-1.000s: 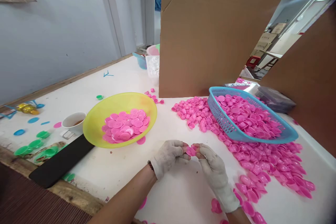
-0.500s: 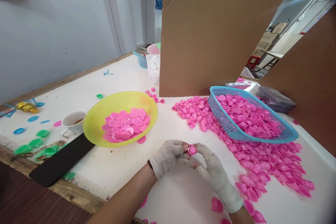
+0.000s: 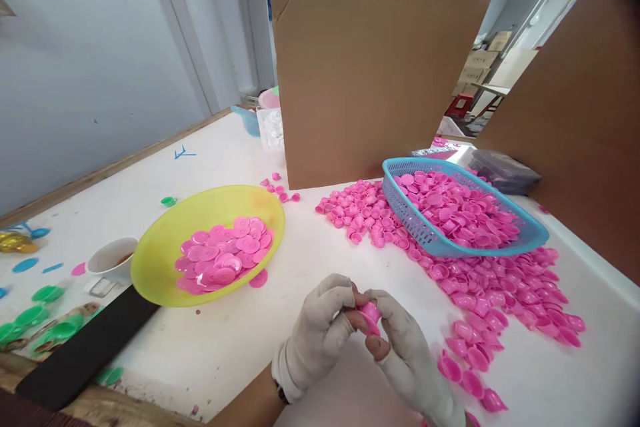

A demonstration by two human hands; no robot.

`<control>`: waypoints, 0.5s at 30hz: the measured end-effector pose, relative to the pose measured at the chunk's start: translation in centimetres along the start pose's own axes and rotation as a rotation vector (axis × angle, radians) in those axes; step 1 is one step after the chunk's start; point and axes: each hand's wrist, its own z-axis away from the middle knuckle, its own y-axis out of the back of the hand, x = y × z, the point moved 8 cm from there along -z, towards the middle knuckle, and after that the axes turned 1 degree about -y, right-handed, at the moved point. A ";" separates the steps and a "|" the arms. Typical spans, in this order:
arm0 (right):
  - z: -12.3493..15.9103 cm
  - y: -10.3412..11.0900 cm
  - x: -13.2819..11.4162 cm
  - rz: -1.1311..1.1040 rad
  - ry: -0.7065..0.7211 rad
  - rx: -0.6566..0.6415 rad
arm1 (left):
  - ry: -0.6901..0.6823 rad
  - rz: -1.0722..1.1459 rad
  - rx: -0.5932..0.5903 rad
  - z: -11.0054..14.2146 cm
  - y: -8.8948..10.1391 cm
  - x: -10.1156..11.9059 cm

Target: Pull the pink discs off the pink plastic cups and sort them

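Observation:
My left hand [image 3: 323, 333], in a white glove with bare fingertips, pinches a small pink toy cup [image 3: 370, 315] from the left. From the right, my right hand [image 3: 407, 350], gloved the same way, has its fingers curled round the cup. Part of the cup is hidden by the fingertips. Left of my hands stands a yellow bowl [image 3: 205, 200] holding many flat pink discs [image 3: 225, 257]. To the right lies a spread-out pile of pink toy cups [image 3: 480, 287], with a blue basket [image 3: 415, 213] full of similar pink pieces on it.
A tall cardboard sheet [image 3: 370, 67] stands behind the worktable [image 3: 310, 240]. At the left are a white mug [image 3: 113, 260] with brown liquid, a long black handle-like strip [image 3: 90, 350] and several green pieces [image 3: 47, 293]. White and blue containers [image 3: 270, 128] sit at the back.
The view has shifted, so the bowl and basket appear further left. My hands have come closer together around the cup, with the right fingers now curled nearer to it.

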 end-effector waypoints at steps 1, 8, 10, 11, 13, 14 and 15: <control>0.1 -0.1 -0.2 0.018 0.000 -0.006 | -0.039 -0.020 -0.003 0.1 0.0 0.4; 0.4 0.9 -1.8 0.139 0.174 0.033 | -0.143 -0.021 -0.146 -0.1 -0.5 2.2; 0.5 1.0 -2.3 0.164 0.216 0.041 | -0.147 -0.022 -0.166 0.0 -0.6 2.4; 0.5 1.0 -2.4 0.162 0.215 0.035 | -0.148 -0.027 -0.165 0.0 -0.6 2.5; 0.5 0.8 -2.5 0.148 0.183 0.020 | -0.155 -0.058 -0.148 0.2 -0.6 2.8; 0.4 0.7 -2.4 0.140 0.157 0.015 | -0.157 -0.082 -0.133 0.2 -0.6 2.9; 0.4 0.7 -2.3 0.132 0.133 0.010 | -0.161 -0.110 -0.117 0.3 -0.5 3.0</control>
